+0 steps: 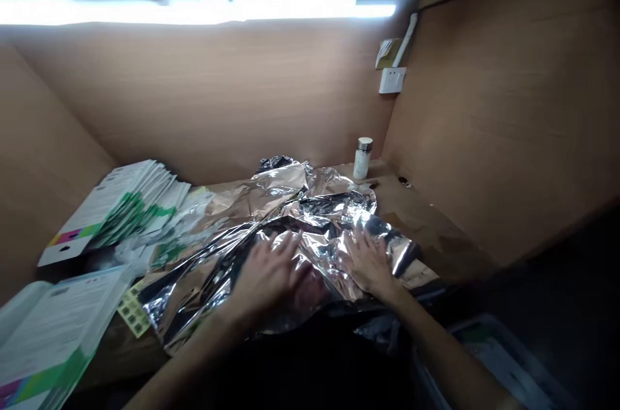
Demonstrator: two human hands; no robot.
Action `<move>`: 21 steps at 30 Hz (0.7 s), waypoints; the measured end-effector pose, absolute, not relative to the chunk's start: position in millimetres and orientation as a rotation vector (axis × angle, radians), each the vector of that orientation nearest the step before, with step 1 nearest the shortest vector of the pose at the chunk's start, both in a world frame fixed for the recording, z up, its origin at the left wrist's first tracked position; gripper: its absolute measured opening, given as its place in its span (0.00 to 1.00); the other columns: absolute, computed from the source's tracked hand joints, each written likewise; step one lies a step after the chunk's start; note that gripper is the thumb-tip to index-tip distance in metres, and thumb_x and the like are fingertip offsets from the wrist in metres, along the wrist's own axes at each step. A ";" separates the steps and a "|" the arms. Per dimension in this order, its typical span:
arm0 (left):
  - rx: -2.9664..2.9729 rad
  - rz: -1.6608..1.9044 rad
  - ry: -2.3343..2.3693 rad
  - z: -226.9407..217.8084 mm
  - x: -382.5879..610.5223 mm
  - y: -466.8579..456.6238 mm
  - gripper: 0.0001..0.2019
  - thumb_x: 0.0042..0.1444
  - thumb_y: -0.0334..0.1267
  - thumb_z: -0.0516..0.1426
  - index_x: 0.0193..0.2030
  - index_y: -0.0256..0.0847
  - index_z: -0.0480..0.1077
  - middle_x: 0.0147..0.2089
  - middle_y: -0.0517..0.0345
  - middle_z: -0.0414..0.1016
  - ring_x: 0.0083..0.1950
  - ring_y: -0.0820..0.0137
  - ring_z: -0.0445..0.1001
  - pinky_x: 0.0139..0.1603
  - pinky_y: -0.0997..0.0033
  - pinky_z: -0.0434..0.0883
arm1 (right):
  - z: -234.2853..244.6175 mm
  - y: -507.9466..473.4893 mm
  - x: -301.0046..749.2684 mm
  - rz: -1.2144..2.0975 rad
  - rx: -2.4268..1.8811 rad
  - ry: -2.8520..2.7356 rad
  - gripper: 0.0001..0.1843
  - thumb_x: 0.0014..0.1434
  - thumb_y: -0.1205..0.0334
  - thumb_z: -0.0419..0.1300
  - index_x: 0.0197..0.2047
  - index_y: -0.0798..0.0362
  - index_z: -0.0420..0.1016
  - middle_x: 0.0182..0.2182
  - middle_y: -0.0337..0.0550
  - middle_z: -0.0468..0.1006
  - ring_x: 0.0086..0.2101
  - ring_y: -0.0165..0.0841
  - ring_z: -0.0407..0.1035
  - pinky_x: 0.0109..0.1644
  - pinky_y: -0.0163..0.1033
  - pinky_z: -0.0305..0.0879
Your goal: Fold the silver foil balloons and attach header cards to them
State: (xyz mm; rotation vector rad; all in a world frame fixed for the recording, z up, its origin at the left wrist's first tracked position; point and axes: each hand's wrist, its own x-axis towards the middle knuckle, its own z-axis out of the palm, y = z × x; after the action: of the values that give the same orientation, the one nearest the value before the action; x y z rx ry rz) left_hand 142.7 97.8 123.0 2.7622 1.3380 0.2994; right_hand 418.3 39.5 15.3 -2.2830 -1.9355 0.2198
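Observation:
Crumpled silver foil sheeting (320, 242) spreads over the middle of the table, with shiny folds and creases. On its near left part lies my left hand (271, 268), palm down with the fingers stretched forward and slightly smeared by motion. My right hand (368, 261) rests flat on the foil farther right, fingers spread. Neither hand grips anything that I can see. Part of the foil hangs over the near table edge into shadow.
Printed card packets (140, 203) fan out at the back left; another stack (62, 326) sits nearer. Beside it is a yellow sticker sheet (133, 310). A capped bottle (362, 158) stands at the back right, below a wall socket (392, 80). A plastic bin (504, 358) is low at right.

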 end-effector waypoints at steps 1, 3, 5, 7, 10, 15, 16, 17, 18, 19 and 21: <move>2.767 0.162 1.320 101.5 143.2 84.5 0.36 0.66 0.66 0.46 0.76 0.54 0.55 0.75 0.49 0.60 0.73 0.41 0.60 0.69 0.35 0.57 | 12.8 35.8 423.3 0.189 -2.330 -1.901 0.42 0.71 0.36 0.36 0.78 0.51 0.48 0.76 0.57 0.45 0.73 0.56 0.37 0.71 0.69 0.26; 2.718 -0.008 1.387 62.2 139.8 76.5 0.38 0.65 0.67 0.47 0.76 0.52 0.55 0.77 0.46 0.55 0.76 0.35 0.50 0.70 0.27 0.47 | 7.6 26.3 437.4 0.087 -2.425 -1.825 0.41 0.71 0.37 0.38 0.76 0.53 0.53 0.75 0.58 0.49 0.72 0.57 0.41 0.71 0.69 0.29; 2.696 -0.064 1.382 34.7 131.2 91.8 0.37 0.67 0.65 0.45 0.77 0.51 0.52 0.79 0.48 0.48 0.78 0.36 0.42 0.71 0.27 0.42 | 3.9 15.4 455.1 -0.009 -2.478 -1.772 0.39 0.71 0.39 0.39 0.75 0.53 0.55 0.74 0.58 0.51 0.71 0.56 0.44 0.70 0.70 0.33; 2.733 -0.061 1.285 21.6 122.4 118.3 0.36 0.69 0.62 0.44 0.78 0.51 0.49 0.80 0.50 0.42 0.79 0.40 0.37 0.73 0.32 0.42 | 2.7 4.5 473.6 -0.111 -2.500 -1.722 0.38 0.71 0.42 0.40 0.75 0.55 0.54 0.73 0.60 0.52 0.70 0.56 0.46 0.69 0.70 0.37; 2.829 -0.035 1.135 24.3 120.8 150.5 0.36 0.68 0.61 0.49 0.77 0.52 0.51 0.80 0.51 0.45 0.79 0.46 0.41 0.75 0.41 0.45 | 3.8 -9.7 502.2 -0.321 -2.612 -1.452 0.40 0.70 0.40 0.42 0.70 0.64 0.59 0.67 0.71 0.61 0.65 0.61 0.55 0.64 0.70 0.48; 2.817 0.036 1.395 54.0 149.2 159.5 0.33 0.65 0.58 0.55 0.71 0.44 0.62 0.72 0.38 0.61 0.70 0.43 0.61 0.66 0.43 0.62 | 0.8 -24.3 553.6 -0.215 -2.776 -1.097 0.34 0.64 0.35 0.49 0.47 0.59 0.77 0.49 0.70 0.74 0.53 0.64 0.67 0.52 0.66 0.62; 2.800 0.028 1.439 59.3 155.8 157.4 0.30 0.66 0.55 0.56 0.69 0.41 0.64 0.68 0.35 0.65 0.67 0.43 0.65 0.63 0.44 0.65 | -0.2 -26.2 562.6 -0.114 -2.744 -1.130 0.30 0.63 0.37 0.51 0.43 0.56 0.78 0.48 0.68 0.75 0.52 0.62 0.68 0.50 0.64 0.64; 2.790 0.010 1.448 63.4 161.9 154.3 0.27 0.67 0.51 0.55 0.67 0.38 0.65 0.64 0.34 0.69 0.64 0.45 0.69 0.61 0.46 0.67 | -0.8 -28.1 570.5 -0.008 -2.686 -1.180 0.26 0.62 0.39 0.52 0.38 0.54 0.77 0.45 0.65 0.77 0.49 0.60 0.70 0.49 0.61 0.65; 2.785 -0.013 1.423 66.0 167.2 149.9 0.23 0.68 0.47 0.54 0.64 0.36 0.67 0.59 0.35 0.72 0.60 0.48 0.72 0.59 0.49 0.69 | -0.4 -30.1 577.0 0.092 -2.605 -1.229 0.23 0.61 0.42 0.52 0.34 0.52 0.75 0.41 0.61 0.78 0.46 0.56 0.72 0.47 0.57 0.66; 2.781 -0.041 1.377 67.0 171.6 144.0 0.19 0.68 0.44 0.53 0.61 0.36 0.69 0.55 0.37 0.75 0.55 0.51 0.75 0.56 0.53 0.71 | 1.2 -32.5 582.3 0.171 -2.516 -1.255 0.20 0.61 0.43 0.52 0.31 0.51 0.72 0.36 0.57 0.79 0.42 0.52 0.74 0.45 0.54 0.67; 2.774 -0.094 1.270 63.8 178.0 126.5 0.17 0.69 0.45 0.51 0.57 0.38 0.72 0.51 0.41 0.77 0.51 0.53 0.78 0.53 0.55 0.73 | 9.3 -38.8 590.8 0.244 -2.344 -1.228 0.18 0.59 0.45 0.51 0.27 0.48 0.66 0.27 0.50 0.77 0.33 0.45 0.73 0.40 0.48 0.67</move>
State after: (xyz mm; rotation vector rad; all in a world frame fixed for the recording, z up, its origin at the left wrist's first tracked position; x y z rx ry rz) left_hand 178.0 126.5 63.8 2.7740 1.2704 -0.0940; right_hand 590.8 -38.8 9.3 -2.3442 -1.2280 0.2442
